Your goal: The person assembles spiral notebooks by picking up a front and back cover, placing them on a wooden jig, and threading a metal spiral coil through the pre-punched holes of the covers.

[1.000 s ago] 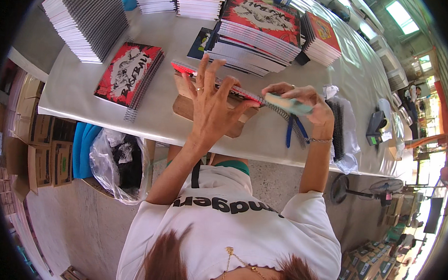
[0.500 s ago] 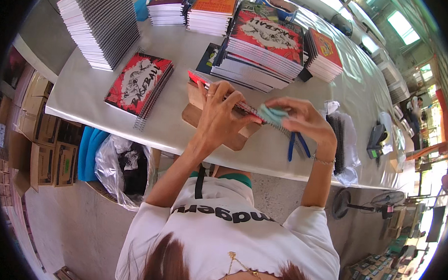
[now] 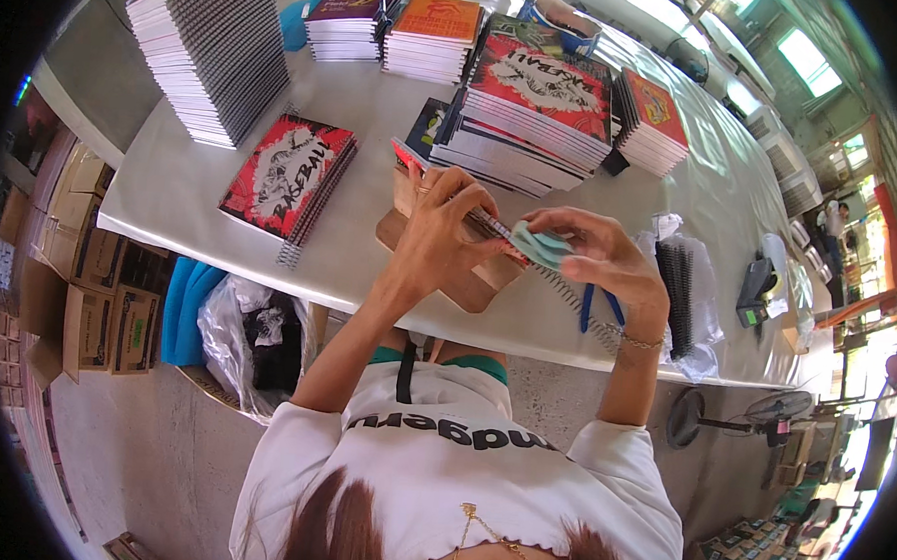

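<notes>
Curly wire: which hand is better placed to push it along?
Probably the right hand: it holds the green pad close to the curly wire. The left hand looks busy holding the notebook.

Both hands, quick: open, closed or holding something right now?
Left hand: closed, holding a red-covered notebook.
Right hand: closed, holding a pale green pad.

Pliers [image 3: 586,308] right of block [image 3: 471,292], notebook [image 3: 286,176] left
</notes>
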`<state>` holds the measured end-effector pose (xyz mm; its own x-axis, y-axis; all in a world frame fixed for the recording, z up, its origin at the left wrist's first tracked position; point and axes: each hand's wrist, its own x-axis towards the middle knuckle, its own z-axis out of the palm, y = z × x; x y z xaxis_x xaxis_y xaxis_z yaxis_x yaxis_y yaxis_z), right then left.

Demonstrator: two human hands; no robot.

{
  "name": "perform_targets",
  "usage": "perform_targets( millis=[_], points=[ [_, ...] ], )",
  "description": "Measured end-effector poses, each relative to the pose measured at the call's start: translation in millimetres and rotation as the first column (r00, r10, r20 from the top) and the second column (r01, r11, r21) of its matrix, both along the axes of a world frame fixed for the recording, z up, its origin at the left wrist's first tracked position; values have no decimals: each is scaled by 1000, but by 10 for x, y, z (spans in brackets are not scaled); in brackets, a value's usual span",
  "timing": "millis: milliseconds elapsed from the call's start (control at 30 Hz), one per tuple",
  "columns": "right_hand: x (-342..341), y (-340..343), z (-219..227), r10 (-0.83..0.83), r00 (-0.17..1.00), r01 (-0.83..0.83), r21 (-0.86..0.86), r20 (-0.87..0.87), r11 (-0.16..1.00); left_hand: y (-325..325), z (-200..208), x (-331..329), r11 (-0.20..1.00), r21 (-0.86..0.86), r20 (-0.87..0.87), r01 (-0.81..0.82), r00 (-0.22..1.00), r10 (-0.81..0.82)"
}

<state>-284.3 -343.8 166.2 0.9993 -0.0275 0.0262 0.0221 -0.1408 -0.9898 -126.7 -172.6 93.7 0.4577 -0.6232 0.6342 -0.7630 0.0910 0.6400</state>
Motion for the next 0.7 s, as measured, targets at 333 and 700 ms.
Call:
perform_targets(
  millis=[333, 700],
  points=[
    [303, -60, -143, -188, 962, 109, -352, -200, 930, 14, -5, 116, 996, 20, -54, 90, 995, -89],
    [232, 164, -155, -282, 959, 277, -251, 17, 927, 70, 60, 132, 998, 67, 67, 12, 998, -16]
  ],
)
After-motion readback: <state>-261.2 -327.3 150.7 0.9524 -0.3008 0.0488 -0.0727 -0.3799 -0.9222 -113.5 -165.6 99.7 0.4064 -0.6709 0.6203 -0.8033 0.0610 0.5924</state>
